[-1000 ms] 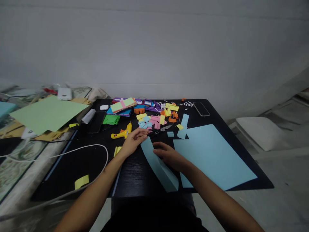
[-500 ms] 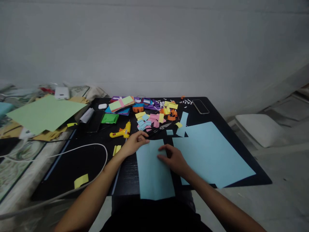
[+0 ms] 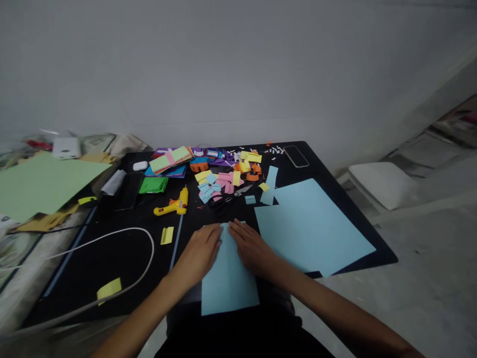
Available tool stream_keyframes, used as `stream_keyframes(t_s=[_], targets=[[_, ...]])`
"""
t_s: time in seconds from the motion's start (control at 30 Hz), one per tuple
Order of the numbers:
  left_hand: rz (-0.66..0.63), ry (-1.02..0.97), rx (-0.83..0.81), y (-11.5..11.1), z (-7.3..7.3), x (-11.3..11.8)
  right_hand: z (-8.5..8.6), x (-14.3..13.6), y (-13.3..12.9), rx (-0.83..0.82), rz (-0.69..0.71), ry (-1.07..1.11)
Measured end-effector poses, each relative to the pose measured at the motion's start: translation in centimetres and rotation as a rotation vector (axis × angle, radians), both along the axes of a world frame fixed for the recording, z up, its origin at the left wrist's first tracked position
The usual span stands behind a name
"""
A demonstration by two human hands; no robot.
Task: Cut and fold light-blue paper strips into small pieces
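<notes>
A light blue paper strip (image 3: 229, 288) with a faint lengthwise crease lies at the table's front edge, its near end jutting past it. My left hand (image 3: 201, 251) rests on the strip's far left part, fingers stretched out and pressed down. On the far right part lies my right hand (image 3: 251, 243), flat, its fingertips close to the left ones. To the right is a larger light blue sheet (image 3: 313, 228). Beyond the hands are scissors (image 3: 238, 192) with dark handles and a small folded blue piece (image 3: 250, 200).
A yellow glue gun (image 3: 175, 204) lies left of the scissors. Folded paper pieces (image 3: 225, 181), a green stack (image 3: 153, 185) and a phone (image 3: 296, 156) sit farther back. A white cable (image 3: 151, 248) loops across the left side. A white stool (image 3: 382, 184) stands at right.
My left hand has come down flat onto the strip, and my right hand has slid to its far end. The strip sits slightly nearer to me. The camera view has shifted.
</notes>
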State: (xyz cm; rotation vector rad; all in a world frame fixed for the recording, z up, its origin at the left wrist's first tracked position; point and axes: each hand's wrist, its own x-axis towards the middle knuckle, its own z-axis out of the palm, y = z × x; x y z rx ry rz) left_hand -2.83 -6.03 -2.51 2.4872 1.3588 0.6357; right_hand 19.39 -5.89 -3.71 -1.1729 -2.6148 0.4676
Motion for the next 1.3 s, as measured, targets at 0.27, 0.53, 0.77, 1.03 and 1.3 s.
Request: stream_keyframes(t_s=[0.27, 0.53, 0.77, 1.03, 1.3], targets=[[0.089, 0.235, 0.079, -2.7, -2.6, 1.2, -0.5, -0.8, -0.5, 0.152, -0.044, -0.058], [0.180, 0.267, 0.057, -3.8, -1.5, 2.6, -1.3, -1.7, -1.2, 0.225, -0.129, -0.057], [0.202, 0.313, 0.050, -3.9, -1.5, 3.0, -1.8, -2.0, -1.5, 0.251, -0.149, -0.035], [0.221, 0.300, 0.053, -4.1, -1.5, 3.2, -2.6, -2.1, -1.6, 0.260, -0.168, -0.007], [0.217, 0.311, 0.040, -4.1, -1.4, 3.2, -2.2, -2.2, -1.7, 0.246, -0.180, -0.023]])
